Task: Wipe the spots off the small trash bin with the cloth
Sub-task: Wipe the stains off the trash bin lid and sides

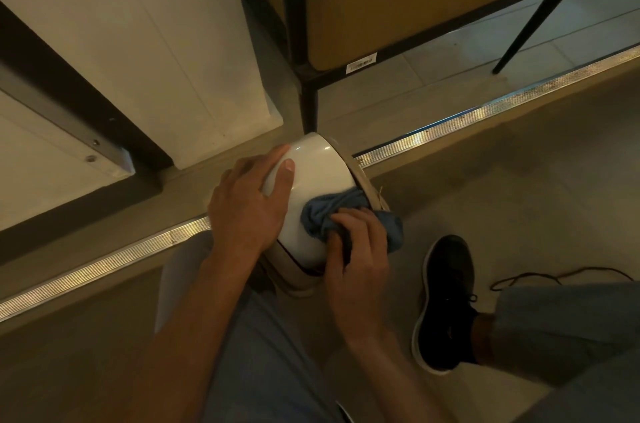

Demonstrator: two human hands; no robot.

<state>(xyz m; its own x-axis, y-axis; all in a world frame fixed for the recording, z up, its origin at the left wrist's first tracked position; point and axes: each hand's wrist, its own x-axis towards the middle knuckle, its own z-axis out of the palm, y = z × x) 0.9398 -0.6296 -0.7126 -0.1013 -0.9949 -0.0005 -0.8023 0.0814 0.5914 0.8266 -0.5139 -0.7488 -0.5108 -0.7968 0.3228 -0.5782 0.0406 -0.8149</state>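
My left hand [242, 211] lies flat, steadying the tipped bin [318, 177] on the floor [519, 180]; my right hand [360, 249] grips the cloth [329, 215] bunched against its side.

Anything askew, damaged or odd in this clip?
The small trash bin lies tipped on its side, steadied by the left hand while the right hand wipes with the cloth. No damage visible.

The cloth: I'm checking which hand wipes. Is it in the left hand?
No, the right hand grips the blue cloth against the white bin, while the left hand steadies it.
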